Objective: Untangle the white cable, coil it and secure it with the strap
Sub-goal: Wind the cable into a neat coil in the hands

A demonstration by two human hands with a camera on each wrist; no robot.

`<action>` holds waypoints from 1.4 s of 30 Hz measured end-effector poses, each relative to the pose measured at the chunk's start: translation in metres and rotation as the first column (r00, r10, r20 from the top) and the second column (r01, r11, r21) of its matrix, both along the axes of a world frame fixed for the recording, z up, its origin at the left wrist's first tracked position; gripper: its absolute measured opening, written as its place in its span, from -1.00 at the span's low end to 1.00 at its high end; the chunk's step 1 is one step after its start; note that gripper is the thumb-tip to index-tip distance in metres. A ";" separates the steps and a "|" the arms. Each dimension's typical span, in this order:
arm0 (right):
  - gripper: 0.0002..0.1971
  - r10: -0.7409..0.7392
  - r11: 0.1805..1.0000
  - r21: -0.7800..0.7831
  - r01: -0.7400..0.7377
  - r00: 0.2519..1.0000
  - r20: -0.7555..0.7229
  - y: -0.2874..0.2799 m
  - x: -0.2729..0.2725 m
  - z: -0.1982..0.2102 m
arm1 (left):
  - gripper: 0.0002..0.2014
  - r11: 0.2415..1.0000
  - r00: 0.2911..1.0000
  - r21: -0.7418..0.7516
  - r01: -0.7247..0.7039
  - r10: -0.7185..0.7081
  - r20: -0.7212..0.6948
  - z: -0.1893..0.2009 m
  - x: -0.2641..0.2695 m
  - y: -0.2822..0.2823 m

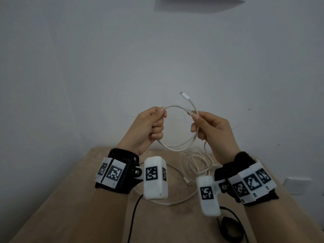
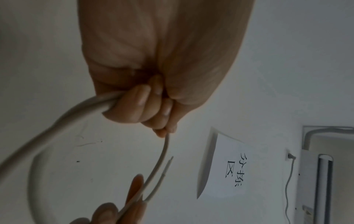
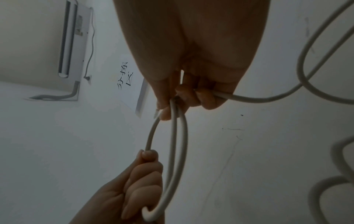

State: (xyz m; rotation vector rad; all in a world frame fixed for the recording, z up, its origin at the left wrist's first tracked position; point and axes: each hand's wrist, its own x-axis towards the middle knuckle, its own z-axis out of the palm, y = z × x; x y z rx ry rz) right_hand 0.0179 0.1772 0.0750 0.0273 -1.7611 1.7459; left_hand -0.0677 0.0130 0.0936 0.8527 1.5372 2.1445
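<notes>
The white cable (image 1: 177, 127) is being held in the air between the two hands as a first loop, raised above the desk (image 1: 70, 199). One connector end (image 1: 184, 95) is projecting upward just beyond the right hand (image 1: 213, 130). The rest of the cable is trailing down below the right hand and is lying in loose, overlapping turns on the desk, with the second connector (image 1: 186, 181) lying among them. The loop is being gripped by the left hand (image 1: 149, 128), whose fingers are curled tightly round it. At the opposite side, two strands are being pinched together by the fingertips (image 3: 164, 115) of the right hand. A dark band, possibly the strap (image 1: 229, 230), is lying on the desk below the right wrist.

Coiling is judged to be at an early stage. If slack is drawn up quickly, the overlapping turns on the desk may be pulled into a knot. If the right-hand pinch is loosened, the loop may spring open.
</notes>
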 end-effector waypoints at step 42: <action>-0.61 0.160 0.930 0.280 -0.237 0.949 0.273 -0.005 0.000 0.000 | -0.72 0.969 0.978 0.152 -0.193 0.203 -0.051 0.001 0.005 0.006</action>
